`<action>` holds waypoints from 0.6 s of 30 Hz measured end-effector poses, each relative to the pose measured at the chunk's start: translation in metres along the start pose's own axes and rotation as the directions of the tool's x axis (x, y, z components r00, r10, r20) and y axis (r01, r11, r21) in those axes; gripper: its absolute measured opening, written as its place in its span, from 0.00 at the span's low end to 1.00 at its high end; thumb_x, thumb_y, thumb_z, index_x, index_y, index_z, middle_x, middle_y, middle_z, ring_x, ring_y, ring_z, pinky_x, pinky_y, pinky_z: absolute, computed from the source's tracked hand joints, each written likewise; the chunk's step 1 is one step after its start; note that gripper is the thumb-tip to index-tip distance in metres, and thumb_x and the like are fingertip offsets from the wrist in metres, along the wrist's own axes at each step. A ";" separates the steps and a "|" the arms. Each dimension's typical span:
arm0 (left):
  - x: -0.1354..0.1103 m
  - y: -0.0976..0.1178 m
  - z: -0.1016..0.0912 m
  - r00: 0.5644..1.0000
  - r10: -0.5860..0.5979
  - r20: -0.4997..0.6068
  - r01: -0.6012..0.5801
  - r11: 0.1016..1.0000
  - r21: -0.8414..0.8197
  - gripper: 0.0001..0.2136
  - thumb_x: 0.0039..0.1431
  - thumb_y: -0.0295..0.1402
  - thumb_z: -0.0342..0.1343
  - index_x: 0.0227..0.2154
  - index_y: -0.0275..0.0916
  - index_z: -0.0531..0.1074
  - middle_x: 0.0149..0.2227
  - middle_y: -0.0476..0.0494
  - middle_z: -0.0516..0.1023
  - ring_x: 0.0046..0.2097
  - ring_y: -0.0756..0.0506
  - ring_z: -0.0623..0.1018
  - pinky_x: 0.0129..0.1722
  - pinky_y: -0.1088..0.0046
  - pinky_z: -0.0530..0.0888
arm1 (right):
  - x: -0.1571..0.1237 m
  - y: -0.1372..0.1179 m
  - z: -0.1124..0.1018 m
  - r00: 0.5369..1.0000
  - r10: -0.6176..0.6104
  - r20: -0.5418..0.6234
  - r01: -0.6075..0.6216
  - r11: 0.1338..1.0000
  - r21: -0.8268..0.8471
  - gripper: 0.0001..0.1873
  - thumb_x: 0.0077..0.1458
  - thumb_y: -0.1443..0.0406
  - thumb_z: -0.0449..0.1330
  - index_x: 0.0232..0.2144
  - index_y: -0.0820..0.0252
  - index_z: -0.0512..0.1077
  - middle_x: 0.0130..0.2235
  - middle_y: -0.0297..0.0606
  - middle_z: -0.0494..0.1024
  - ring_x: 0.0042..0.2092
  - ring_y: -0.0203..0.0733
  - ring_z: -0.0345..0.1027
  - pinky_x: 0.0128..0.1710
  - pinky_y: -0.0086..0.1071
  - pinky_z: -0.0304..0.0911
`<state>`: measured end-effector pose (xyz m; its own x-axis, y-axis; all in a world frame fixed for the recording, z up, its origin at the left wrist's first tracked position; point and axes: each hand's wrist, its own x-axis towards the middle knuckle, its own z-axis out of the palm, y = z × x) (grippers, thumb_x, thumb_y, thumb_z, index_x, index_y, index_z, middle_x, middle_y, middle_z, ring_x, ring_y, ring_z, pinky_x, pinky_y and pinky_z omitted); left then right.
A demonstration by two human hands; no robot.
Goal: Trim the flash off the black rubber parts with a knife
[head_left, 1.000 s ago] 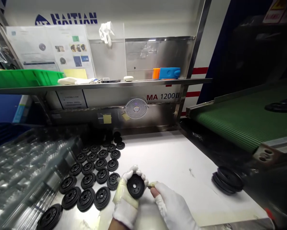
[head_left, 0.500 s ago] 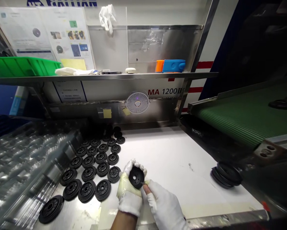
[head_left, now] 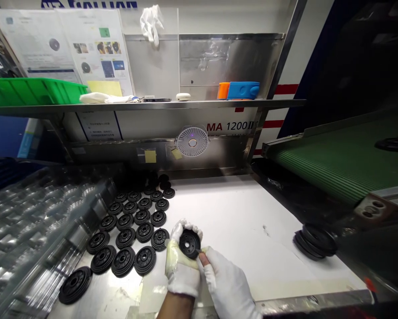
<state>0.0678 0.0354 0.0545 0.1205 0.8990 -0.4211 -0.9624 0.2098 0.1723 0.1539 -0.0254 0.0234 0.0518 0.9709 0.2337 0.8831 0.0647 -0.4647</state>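
Observation:
A black round disc (head_left: 189, 243) with a hole in its centre rests in my left hand (head_left: 183, 266), whose gloved fingers curl around its far edge. My right hand (head_left: 224, 281), in a white glove with the thumb tip bare, is pinched at the disc's lower right rim. Whatever its fingertips hold there is too small to make out. To the left of my hands, several black ridged discs (head_left: 145, 260) lie in rows on the work surface, with one disc (head_left: 75, 285) set apart at the near left.
Stacked clear plastic trays (head_left: 46, 221) fill the left side. A pile of black rings (head_left: 315, 241) lies at the right of the white sheet (head_left: 232, 212). Beyond it runs a green conveyor belt (head_left: 338, 150). A small fan (head_left: 192, 141) hangs under the shelf (head_left: 199, 105), which holds a green bin (head_left: 36, 91).
The whole view has shifted slightly. The disc in my left hand is tilted a little differently, and my right hand stays at its rim.

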 end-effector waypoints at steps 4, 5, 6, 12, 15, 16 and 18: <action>0.003 -0.002 0.002 0.997 0.058 -0.044 -0.057 0.998 0.013 0.04 0.51 0.23 0.52 0.25 0.37 0.67 0.23 0.51 0.69 0.26 0.53 0.71 0.32 0.74 0.73 | -0.003 -0.006 0.004 0.999 -0.010 0.038 0.009 0.999 0.034 0.15 0.61 0.59 0.41 0.29 0.52 0.65 0.27 0.32 0.74 0.28 0.41 0.67 0.25 0.31 0.54; 0.003 -0.001 0.002 0.997 0.065 -0.046 -0.065 0.998 0.019 0.03 0.51 0.23 0.52 0.25 0.37 0.67 0.23 0.51 0.69 0.26 0.53 0.71 0.32 0.74 0.73 | -0.003 -0.007 0.004 0.999 -0.007 0.047 0.005 0.999 0.040 0.15 0.61 0.59 0.41 0.30 0.53 0.65 0.28 0.33 0.74 0.28 0.41 0.67 0.26 0.31 0.54; 0.004 -0.001 0.002 0.997 0.066 -0.043 -0.065 0.997 0.027 0.03 0.50 0.23 0.52 0.26 0.37 0.68 0.24 0.50 0.70 0.27 0.52 0.72 0.33 0.73 0.73 | -0.003 -0.007 0.005 0.999 -0.002 0.051 0.000 0.999 0.044 0.15 0.61 0.59 0.41 0.30 0.53 0.65 0.28 0.33 0.74 0.29 0.42 0.68 0.26 0.31 0.55; 0.001 0.010 -0.007 0.990 -0.062 0.124 0.033 0.976 0.217 0.08 0.48 0.26 0.51 0.33 0.35 0.69 0.29 0.41 0.72 0.33 0.43 0.74 0.30 0.64 0.73 | 0.002 -0.001 -0.003 0.999 -0.032 0.016 0.030 0.991 0.129 0.15 0.60 0.61 0.40 0.30 0.54 0.65 0.27 0.34 0.73 0.28 0.41 0.66 0.27 0.31 0.55; 0.002 0.010 -0.008 0.986 -0.062 0.155 0.031 0.980 0.198 0.04 0.49 0.26 0.50 0.29 0.35 0.69 0.23 0.45 0.68 0.26 0.46 0.71 0.26 0.69 0.71 | 0.005 0.003 -0.007 0.999 -0.027 0.019 0.024 0.994 0.110 0.15 0.60 0.62 0.40 0.30 0.55 0.65 0.27 0.35 0.72 0.28 0.41 0.66 0.28 0.32 0.56; 0.003 0.010 -0.007 0.989 -0.055 0.141 0.028 0.982 0.186 0.03 0.49 0.25 0.51 0.28 0.35 0.68 0.22 0.46 0.68 0.26 0.47 0.71 0.25 0.70 0.70 | 0.005 0.004 -0.007 1.000 -0.022 0.018 0.021 0.997 0.074 0.15 0.60 0.62 0.40 0.29 0.55 0.64 0.27 0.35 0.71 0.28 0.42 0.66 0.27 0.32 0.55; 0.005 0.009 -0.006 0.994 -0.040 0.105 0.021 0.985 0.170 0.02 0.49 0.25 0.52 0.27 0.36 0.68 0.21 0.47 0.67 0.26 0.48 0.70 0.25 0.70 0.70 | 0.004 0.005 -0.005 1.000 -0.030 0.010 0.030 0.999 0.019 0.15 0.60 0.61 0.40 0.29 0.54 0.64 0.26 0.34 0.71 0.27 0.42 0.65 0.26 0.32 0.53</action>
<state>0.0586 0.0398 0.0488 0.1834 0.9252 -0.3322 -0.9044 0.2913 0.3119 0.1609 -0.0218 0.0261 0.0207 0.9708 0.2390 0.8753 0.0979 -0.4736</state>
